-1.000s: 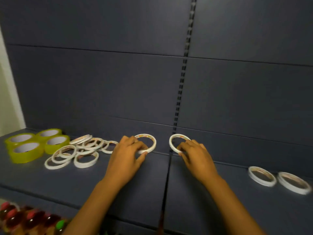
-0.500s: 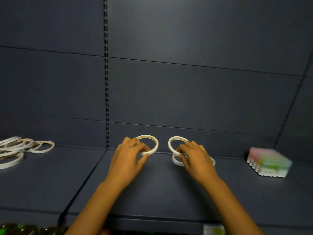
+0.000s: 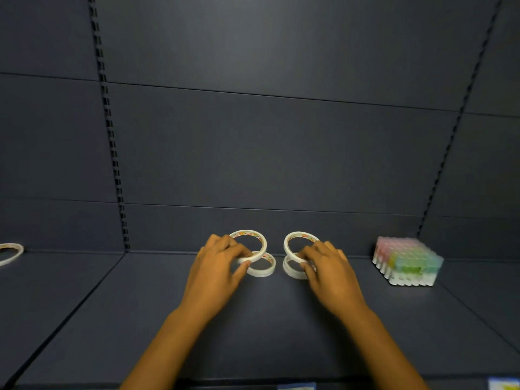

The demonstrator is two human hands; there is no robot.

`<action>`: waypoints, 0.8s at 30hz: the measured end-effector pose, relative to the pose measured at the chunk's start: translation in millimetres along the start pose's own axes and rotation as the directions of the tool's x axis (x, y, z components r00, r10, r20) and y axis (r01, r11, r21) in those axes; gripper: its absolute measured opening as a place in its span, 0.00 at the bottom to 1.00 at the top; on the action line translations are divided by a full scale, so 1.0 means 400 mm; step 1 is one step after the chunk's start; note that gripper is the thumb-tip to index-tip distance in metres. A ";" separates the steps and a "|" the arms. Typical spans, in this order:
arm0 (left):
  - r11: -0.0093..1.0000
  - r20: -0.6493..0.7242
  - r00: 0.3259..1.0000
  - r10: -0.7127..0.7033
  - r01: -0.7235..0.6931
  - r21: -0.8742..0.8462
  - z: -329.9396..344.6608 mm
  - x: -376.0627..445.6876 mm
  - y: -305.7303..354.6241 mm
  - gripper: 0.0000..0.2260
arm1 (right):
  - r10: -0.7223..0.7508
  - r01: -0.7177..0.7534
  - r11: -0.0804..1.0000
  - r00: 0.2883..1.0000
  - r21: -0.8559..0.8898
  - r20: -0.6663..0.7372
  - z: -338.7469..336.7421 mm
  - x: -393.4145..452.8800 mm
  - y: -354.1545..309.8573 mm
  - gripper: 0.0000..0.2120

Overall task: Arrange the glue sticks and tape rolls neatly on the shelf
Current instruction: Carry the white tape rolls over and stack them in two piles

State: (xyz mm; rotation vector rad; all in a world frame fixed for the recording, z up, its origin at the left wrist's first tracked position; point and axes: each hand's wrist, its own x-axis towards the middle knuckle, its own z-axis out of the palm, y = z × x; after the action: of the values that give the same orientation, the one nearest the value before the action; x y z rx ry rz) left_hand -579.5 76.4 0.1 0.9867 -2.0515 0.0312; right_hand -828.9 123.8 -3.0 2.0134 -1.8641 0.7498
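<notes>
- Head view, bottom of the frame: two bare forearms rise from the lower edge over the dark shelf point(image 3: 146, 319), with a scrap of coloured label at the lower right corner.
- Centre-left: the left hand point(image 3: 216, 273) has its fingers curled over a thin white tape roll point(image 3: 257, 244) and its thumb beneath, holding it tilted up on edge. Directly under it, a second roll point(image 3: 266, 270) lies flat on the shelf, and the two seem to touch or nearly so.
- Centre-right: the right hand point(image 3: 327, 270) pinches another tilted roll point(image 3: 292, 243) the same way, above a flat roll point(image 3: 291, 270) that the fingers partly hide.
- Right of the hands, well apart: a shrink-wrapped block of pastel glue sticks point(image 3: 408, 261) stands near the back wall point(image 3: 267, 142).
- Far left edge: one loose roll point(image 3: 9, 253) lies in the next bay.
- Likely risks: each held roll is narrow and gripped at one spot on its rim, so letting go while it is tilted could send it rolling or leave it skewed on the one below. Setting both down at once also splits attention, and a nudge could slide the flat rolls out of line.
</notes>
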 end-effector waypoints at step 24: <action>0.997 0.030 0.997 -0.067 0.068 -0.047 0.339 0.056 -0.118 0.05 | 0.088 -0.068 0.976 0.992 0.206 -0.090 0.252 0.037 0.183 0.08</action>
State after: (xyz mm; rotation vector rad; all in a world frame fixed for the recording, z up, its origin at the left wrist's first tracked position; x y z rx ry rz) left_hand -647.8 -17.7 -86.9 1.0309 -2.0334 -0.0675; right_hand -883.2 48.1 -87.2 1.9882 -1.8865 1.0814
